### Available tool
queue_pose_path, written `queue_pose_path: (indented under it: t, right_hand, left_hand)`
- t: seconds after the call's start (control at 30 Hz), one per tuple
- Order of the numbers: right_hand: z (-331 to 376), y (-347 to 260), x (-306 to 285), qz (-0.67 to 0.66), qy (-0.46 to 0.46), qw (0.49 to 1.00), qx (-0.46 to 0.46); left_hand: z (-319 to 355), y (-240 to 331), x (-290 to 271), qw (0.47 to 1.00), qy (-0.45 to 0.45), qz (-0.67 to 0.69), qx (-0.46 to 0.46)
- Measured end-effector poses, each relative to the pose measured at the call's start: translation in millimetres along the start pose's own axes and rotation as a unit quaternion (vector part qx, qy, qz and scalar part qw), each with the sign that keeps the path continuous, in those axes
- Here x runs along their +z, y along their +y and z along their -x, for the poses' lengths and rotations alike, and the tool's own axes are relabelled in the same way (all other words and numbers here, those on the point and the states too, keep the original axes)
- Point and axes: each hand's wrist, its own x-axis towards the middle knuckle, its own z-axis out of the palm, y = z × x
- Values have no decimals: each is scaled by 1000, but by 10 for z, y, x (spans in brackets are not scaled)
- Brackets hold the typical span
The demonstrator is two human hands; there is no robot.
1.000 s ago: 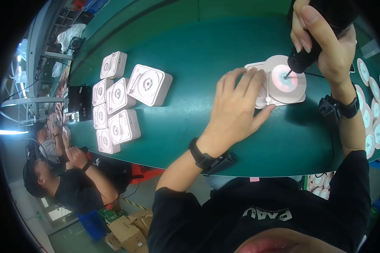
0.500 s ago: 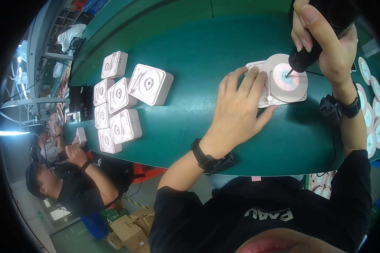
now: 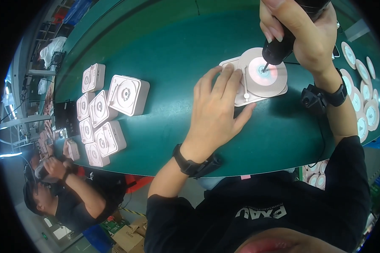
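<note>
A pale pink toy record player [image 3: 240, 101] lies on the green table, with a ribbed disc [image 3: 278, 86] on it whose centre label is light blue and pink. My left hand [image 3: 217, 95] steadies the player's left end, fingers bent over the top and thumb at the near edge. Gripped from above in my right hand [image 3: 310, 40] is a black electric screwdriver [image 3: 278, 49]. Its thin bit meets the middle of the disc label; any screw there is too small to make out. The tool's upper part runs out of the picture.
Several similar record players [image 3: 128, 95] without discs stand at the left. Loose discs [image 3: 370, 114] lie spread at the right, and more discs [image 3: 318, 175] sit below the table's near edge. A co-worker [image 3: 78, 189] is at the far left, beside cardboard boxes [image 3: 128, 238].
The whole view has shifted, so the table things appear farther left. Both my hands and the screwdriver keep their places on the player. The co-worker now holds a dark object near the head.
</note>
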Motion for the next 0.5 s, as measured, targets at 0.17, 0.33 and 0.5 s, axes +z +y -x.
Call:
queue_pose_path:
  t: [0.17, 0.33, 0.5]
  right_hand:
    - [6, -9, -23, 7, -16, 1000, 3]
    - [22, -4, 50, 6, -16, 1000, -18]
    - [31, -16, 80, 9, 5, 1000, -23]
  left_hand:
    - [9, 5, -23, 1000, -13, 3, 2]
    - [9, 48, -81, 999, -24, -27, 3]
    - [23, 83, -82, 999, -23, -27, 7]
